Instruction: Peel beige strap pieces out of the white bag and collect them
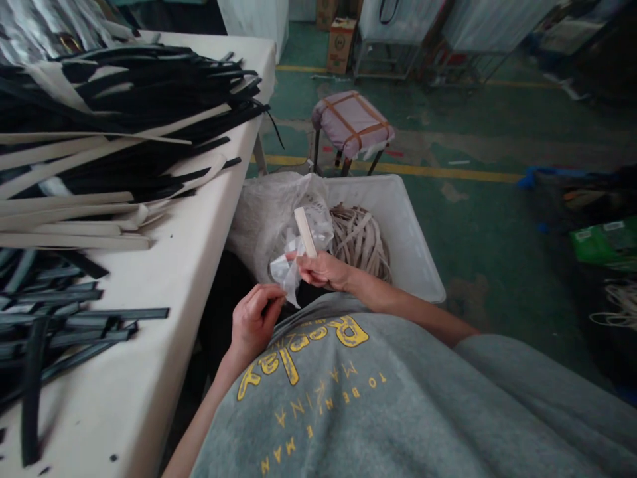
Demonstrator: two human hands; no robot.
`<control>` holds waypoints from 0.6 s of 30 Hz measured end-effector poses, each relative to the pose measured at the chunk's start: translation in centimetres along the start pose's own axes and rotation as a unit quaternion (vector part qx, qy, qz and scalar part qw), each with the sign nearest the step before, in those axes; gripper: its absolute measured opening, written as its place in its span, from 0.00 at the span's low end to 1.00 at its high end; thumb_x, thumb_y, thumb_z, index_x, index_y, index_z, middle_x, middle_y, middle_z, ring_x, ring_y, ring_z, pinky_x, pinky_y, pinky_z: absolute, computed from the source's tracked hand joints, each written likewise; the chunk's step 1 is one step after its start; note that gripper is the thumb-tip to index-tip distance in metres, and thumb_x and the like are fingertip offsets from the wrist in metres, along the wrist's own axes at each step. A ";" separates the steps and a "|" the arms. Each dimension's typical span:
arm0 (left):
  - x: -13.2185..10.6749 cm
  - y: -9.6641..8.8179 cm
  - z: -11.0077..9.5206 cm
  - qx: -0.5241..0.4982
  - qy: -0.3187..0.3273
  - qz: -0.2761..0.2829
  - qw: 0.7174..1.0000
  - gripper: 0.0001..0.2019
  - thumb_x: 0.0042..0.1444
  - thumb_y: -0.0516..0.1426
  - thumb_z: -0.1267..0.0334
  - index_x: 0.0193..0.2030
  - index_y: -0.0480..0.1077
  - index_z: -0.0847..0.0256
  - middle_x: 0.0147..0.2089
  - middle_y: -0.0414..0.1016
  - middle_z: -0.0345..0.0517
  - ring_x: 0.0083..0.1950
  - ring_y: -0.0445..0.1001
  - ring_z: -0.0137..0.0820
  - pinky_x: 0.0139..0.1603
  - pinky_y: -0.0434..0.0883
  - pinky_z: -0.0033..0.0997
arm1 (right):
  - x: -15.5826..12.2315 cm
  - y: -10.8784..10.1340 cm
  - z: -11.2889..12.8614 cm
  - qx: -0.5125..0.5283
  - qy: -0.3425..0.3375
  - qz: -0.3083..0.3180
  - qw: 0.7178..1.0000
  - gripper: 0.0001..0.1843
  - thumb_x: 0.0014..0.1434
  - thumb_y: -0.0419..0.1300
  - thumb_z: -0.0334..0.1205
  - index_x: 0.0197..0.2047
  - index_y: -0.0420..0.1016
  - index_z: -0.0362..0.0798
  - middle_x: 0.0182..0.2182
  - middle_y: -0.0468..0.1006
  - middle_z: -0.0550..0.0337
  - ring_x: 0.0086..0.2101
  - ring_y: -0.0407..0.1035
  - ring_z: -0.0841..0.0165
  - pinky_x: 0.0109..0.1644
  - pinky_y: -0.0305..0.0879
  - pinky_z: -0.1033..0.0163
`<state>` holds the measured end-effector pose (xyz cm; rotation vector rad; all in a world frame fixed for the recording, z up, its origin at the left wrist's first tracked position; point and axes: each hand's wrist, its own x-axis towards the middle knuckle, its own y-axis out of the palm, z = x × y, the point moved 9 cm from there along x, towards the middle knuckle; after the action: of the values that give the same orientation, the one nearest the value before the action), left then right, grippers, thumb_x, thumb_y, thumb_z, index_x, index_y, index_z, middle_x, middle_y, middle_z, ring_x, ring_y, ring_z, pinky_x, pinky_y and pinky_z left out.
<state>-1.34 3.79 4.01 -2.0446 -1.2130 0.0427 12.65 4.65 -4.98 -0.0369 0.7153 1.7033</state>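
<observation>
My right hand (324, 271) is closed around a flat cream-coloured strip (305, 232), which points up and away from my body. Close by on its left, my left hand (256, 315) is pinched shut at the end of a piece of thin translucent film (292, 287). That film hangs between the two hands and seems to run up to the strip; where they meet is hard to make out. Just beyond the hands lies a coiled bundle of beige strips (365, 239). A crumpled translucent plastic bag (269, 209) sits beside the bundle.
A white plastic bin (413, 232) holds the bundle and bag. The white table (199, 265) on the left carries piles of black strips (149, 86) and cream strips (74, 219). Past the bin stands a stool with a pink cushion (353, 123). Dark bags with a green packet (604, 242) lie right.
</observation>
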 end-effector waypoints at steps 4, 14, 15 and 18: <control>0.8 0.1 -0.4 -0.014 0.015 0.000 1.000 0.05 0.64 0.56 0.65 0.38 0.73 0.58 0.37 0.79 0.43 0.37 0.78 0.29 0.40 0.73 0.28 | -1.0 2.1 3.6 -0.092 -0.045 -0.006 0.995 0.26 0.52 0.68 0.61 0.36 0.75 0.43 0.13 0.64 0.71 0.13 0.48 0.79 0.15 0.42 0.70; 3.1 -2.4 0.6 -0.090 -0.032 -0.095 0.991 0.21 0.56 0.64 0.51 0.53 0.70 0.57 0.55 0.75 0.51 0.56 0.73 0.40 0.56 0.71 0.42 | -4.4 2.2 13.8 -0.386 -0.183 -0.078 0.901 0.25 0.64 0.58 0.58 0.36 0.81 0.42 0.17 0.72 0.63 0.19 0.65 0.74 0.27 0.59 0.67; 3.9 -2.2 0.2 -0.117 -0.028 -0.089 0.989 0.30 0.51 0.66 0.49 0.58 0.68 0.57 0.61 0.72 0.54 0.61 0.70 0.44 0.60 0.69 0.45 | -4.5 2.9 14.1 -0.382 -0.185 -0.049 0.904 0.25 0.64 0.59 0.58 0.35 0.81 0.42 0.18 0.74 0.62 0.20 0.66 0.73 0.28 0.61 0.67; 6.2 0.3 -1.3 -0.235 -0.026 0.014 0.971 0.36 0.48 0.68 0.45 0.61 0.68 0.58 0.61 0.73 0.54 0.62 0.70 0.46 0.62 0.68 0.46 | -4.7 4.6 15.7 -0.345 -0.216 0.005 0.913 0.25 0.62 0.61 0.59 0.35 0.79 0.42 0.22 0.77 0.59 0.24 0.72 0.71 0.30 0.65 0.67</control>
<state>2.78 7.74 6.79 -2.4806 -1.3209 -0.1971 15.28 7.55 11.59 -0.1435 -0.2345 1.8140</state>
